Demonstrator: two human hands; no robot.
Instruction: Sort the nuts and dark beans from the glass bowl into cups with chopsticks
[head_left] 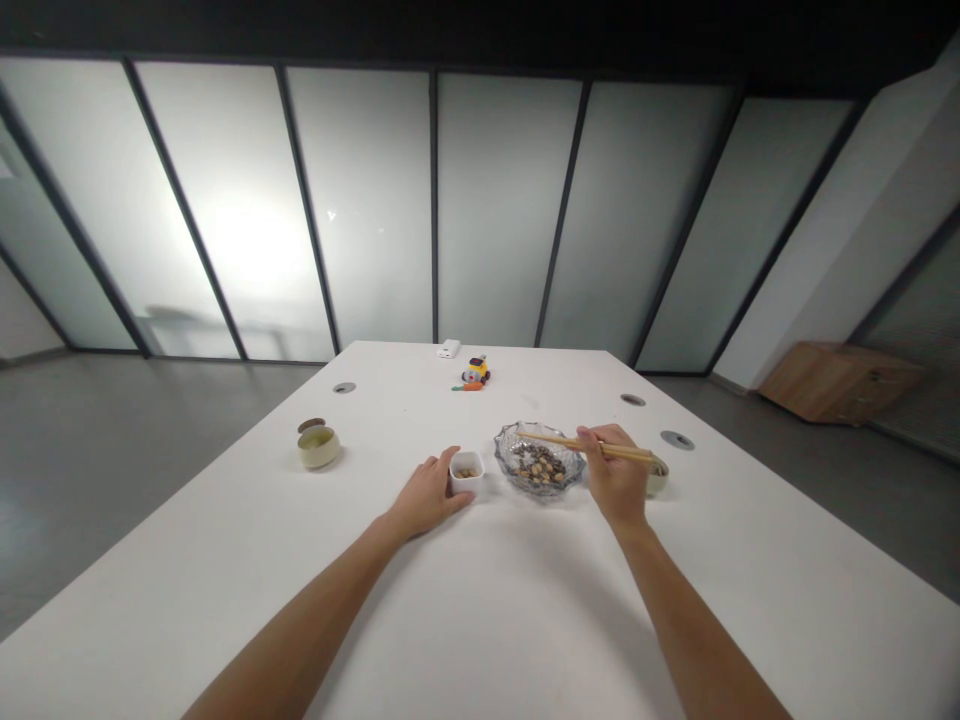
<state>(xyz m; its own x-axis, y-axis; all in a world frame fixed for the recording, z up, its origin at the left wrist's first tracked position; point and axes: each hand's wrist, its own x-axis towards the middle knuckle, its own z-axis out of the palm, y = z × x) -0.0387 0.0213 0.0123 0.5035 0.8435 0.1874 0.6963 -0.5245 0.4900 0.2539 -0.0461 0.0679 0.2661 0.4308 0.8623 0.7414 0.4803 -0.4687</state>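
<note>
Watching through the head camera, I have the left hand (431,493) curled around a small white square-sided cup (466,485), thumb along its near side and forefinger at its far side — spread just the cup's width and touching it. Inside the cup, between those fingers, sit a few pale tan seeds (466,472).

My right hand (616,475) has its fingers pinched tight on a pair of light wooden chopsticks (562,440), whose tips reach leftward over a clear scalloped glass bowl (514,477). I cannot tell whether the tips grip anything. That bowl, just left of the right fingers and right of the left ones, holds mixed dark and tan seeds (541,464).

Partly hidden just right of the right fingers stands a pale green cup (658,480). Well left of the left fingers is a round yellow-green cup (320,459); well beyond them sits a yellow-and-grey toy car (475,371) — an orange carrot-shaped piece (472,387) on its near side.
</note>
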